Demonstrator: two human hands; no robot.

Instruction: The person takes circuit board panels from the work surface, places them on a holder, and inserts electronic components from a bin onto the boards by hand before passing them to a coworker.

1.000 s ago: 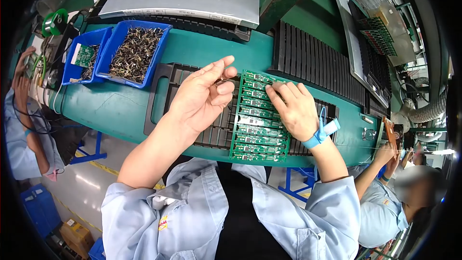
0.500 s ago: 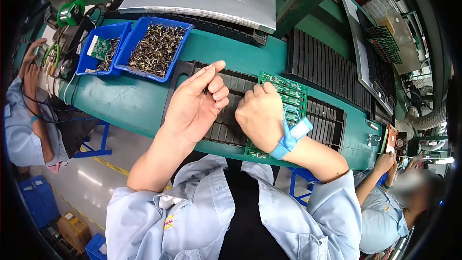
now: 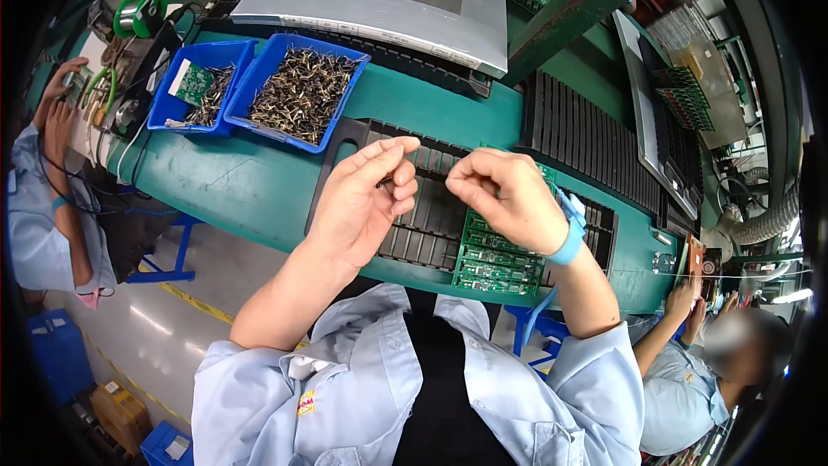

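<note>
My left hand [image 3: 362, 203] is palm up over the black slotted tray [image 3: 420, 229], fingers curled in around small dark parts that barely show. To its right, my right hand [image 3: 517, 203] is turned down, thumb and fingertips pinched together; whatever is between them is too small to make out. Beneath the right hand and wrist lies a green circuit board panel [image 3: 496, 269] of several strips, lying across the tray and partly hidden. A blue wrist strap [image 3: 569, 242] circles my right wrist. The two hands are apart.
Beyond my left hand, a blue bin [image 3: 302, 91] holds many small metal-legged parts. Another blue bin [image 3: 194, 91] contains a circuit board piece and more parts. A grey metal plate [image 3: 371, 13] stands at the back, beside a green post [image 3: 595, 4]. Co-workers sit at both sides.
My right hand has shifted right and turned, showing its pinched fingertips and uncovering the board's lower strips. My left hand has moved slightly right and down, still curled.
</note>
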